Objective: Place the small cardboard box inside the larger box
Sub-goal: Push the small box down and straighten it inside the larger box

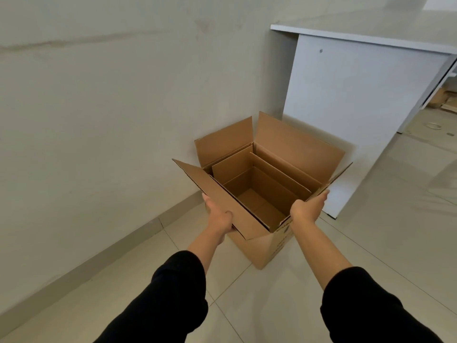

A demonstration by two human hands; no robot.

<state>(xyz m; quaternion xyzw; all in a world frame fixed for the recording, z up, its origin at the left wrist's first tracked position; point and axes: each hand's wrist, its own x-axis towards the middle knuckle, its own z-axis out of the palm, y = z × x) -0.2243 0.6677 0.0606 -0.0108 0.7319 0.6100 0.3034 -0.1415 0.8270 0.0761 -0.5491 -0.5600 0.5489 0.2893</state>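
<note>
The larger cardboard box (262,248) stands on the tiled floor with all its flaps spread outward. Inside it sits the small cardboard box (233,167), upright, with its own flaps standing up and its inside bare. My left hand (218,217) grips the larger box's near-left flap, thumb on top and fingers underneath. My right hand (308,206) lies flat along the edge of the right flap with the fingers stretched out, touching it without closing around it.
A wall (99,107) with a skirting board runs close behind and left of the box. A white desk (346,102) stands right behind it. A roll of tape (434,125) and flat cardboard (442,99) lie far right.
</note>
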